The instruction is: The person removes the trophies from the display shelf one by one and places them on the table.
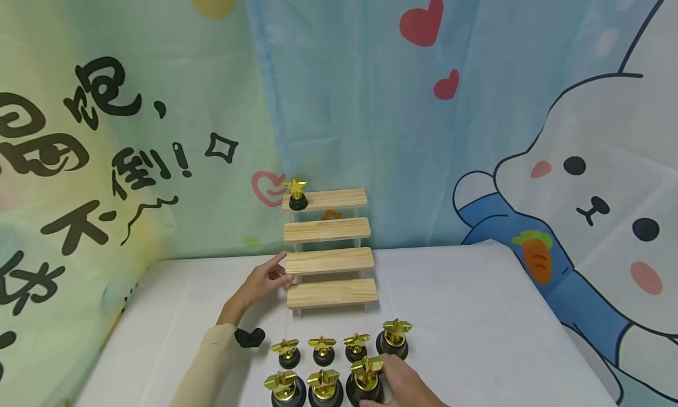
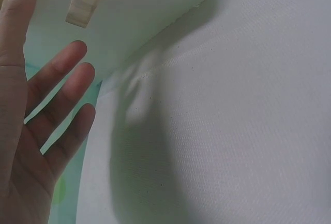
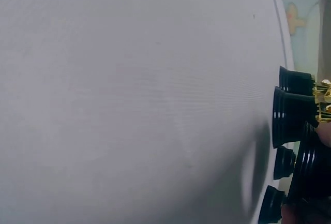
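A wooden tiered shelf point(image 1: 329, 260) stands against the backdrop, with a gold star trophy point(image 1: 297, 193) on the left end of its top step. My left hand point(image 1: 267, 276) is at the shelf's left side by the lower steps; its fingers point(image 2: 64, 115) are spread and loosely extended in the left wrist view. At the front, my right hand point(image 1: 405, 382) grips the black base of a larger star trophy point(image 1: 365, 382), thumb and fingers on opposite sides. That base point(image 3: 313, 167) shows at the right wrist view's edge, where most of the hand is cut off.
Several more trophies stand on the white-covered table point(image 1: 477, 324): a row of small ones point(image 1: 323, 351), larger ones point(image 1: 325, 388) in front, and one point(image 1: 394, 338) just beyond my right hand. A printed cloth backdrop point(image 1: 365, 119) hangs behind the table.
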Motion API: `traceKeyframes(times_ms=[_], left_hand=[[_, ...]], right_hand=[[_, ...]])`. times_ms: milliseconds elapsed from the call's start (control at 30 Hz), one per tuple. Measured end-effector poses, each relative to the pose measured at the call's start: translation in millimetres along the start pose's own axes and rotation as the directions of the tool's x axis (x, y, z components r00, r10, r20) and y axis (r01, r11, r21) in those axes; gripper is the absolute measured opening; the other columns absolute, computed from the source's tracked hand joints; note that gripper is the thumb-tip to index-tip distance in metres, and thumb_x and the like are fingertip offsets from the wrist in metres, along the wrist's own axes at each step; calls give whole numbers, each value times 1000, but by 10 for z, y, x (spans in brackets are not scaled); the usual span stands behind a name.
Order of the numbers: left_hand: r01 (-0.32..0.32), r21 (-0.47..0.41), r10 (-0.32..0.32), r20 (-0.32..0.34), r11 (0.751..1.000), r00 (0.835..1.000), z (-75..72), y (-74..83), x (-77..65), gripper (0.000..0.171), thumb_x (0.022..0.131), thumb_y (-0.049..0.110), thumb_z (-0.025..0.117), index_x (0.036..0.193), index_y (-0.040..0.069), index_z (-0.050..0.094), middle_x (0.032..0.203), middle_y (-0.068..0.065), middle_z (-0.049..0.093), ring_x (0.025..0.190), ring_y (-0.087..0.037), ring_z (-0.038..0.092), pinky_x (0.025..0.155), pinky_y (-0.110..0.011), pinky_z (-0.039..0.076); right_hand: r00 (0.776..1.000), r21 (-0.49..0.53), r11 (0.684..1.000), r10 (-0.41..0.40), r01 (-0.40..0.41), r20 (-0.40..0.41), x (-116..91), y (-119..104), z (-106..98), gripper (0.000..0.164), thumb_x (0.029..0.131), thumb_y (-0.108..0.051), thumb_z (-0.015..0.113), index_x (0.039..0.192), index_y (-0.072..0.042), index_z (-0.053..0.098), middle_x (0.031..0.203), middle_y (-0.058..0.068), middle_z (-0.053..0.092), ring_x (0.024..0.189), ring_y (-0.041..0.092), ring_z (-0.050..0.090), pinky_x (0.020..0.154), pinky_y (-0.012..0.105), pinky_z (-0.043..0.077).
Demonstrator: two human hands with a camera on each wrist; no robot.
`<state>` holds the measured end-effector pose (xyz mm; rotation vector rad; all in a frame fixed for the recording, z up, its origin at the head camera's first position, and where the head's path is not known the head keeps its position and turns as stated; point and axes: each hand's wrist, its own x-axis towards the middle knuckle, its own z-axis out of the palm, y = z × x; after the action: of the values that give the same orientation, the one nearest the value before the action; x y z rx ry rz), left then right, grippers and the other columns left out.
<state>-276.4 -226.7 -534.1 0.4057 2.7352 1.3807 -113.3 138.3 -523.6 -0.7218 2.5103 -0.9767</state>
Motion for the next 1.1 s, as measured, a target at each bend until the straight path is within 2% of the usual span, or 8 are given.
traceKeyframes(times_ms=[167, 400, 633, 733, 900, 1100], left_hand=[[2, 5, -2, -2, 1000, 1000, 7, -8, 8, 71, 89, 33, 70, 151, 17, 37, 102, -9, 67, 86, -13, 61, 75, -27, 49], [5, -1, -5, -1, 1000, 1000, 10, -10, 8, 72, 89, 34, 70, 151, 17, 37, 101, -8, 67, 85, -13, 61, 75, -27, 49], [8, -3, -8, 0, 1000, 1000, 4, -9, 0, 72, 89, 34, 70, 151, 17, 37, 101, -8, 67, 85, -12, 61, 75, -26, 49], [4, 4, -4, -2, 1000, 1000, -1, -4, -5, 72, 90, 33, 70, 151, 17, 37, 101, -8, 67, 84, -12, 61, 74, -26, 49], [1, 4, -1, 0, 1000, 1000, -2, -8, 0, 72, 89, 34, 70, 151, 17, 36, 101, -8, 67, 85, -13, 61, 75, -26, 49], [11, -2, -11, 3, 1000, 1000, 14, -4, 13, 72, 89, 35, 71, 151, 18, 37, 101, -8, 67, 85, -13, 61, 75, -28, 49]], right_hand=[[1000, -2, 1000, 6, -6, 12, 19, 48, 42, 66, 85, -54, 68, 121, -1, 55, 109, 5, 59, 93, 18, 58, 74, 37, 51], [1000, 0, 1000, 0, 0, 17, 34, 116, 97, 61, 83, -54, 70, 120, -8, 56, 113, 3, 58, 100, 20, 58, 82, 38, 52], [993, -61, 993, -107, 104, -51, 43, 199, 167, 48, 85, -52, 70, 112, -15, 58, 107, -4, 59, 95, 6, 53, 79, 31, 49], [988, -74, 988, -137, 132, -68, 49, 214, 182, 48, 83, -54, 71, 109, -16, 57, 105, -5, 58, 93, 2, 50, 78, 30, 49], [980, -97, 981, -179, 170, -91, 44, 247, 200, 48, 82, -53, 72, 108, -16, 56, 105, -5, 58, 93, 2, 50, 78, 29, 48], [969, -157, 965, -227, 211, -94, 3, 278, 196, 52, 85, -54, 68, 114, -12, 56, 108, -2, 59, 95, 3, 50, 79, 29, 48]])
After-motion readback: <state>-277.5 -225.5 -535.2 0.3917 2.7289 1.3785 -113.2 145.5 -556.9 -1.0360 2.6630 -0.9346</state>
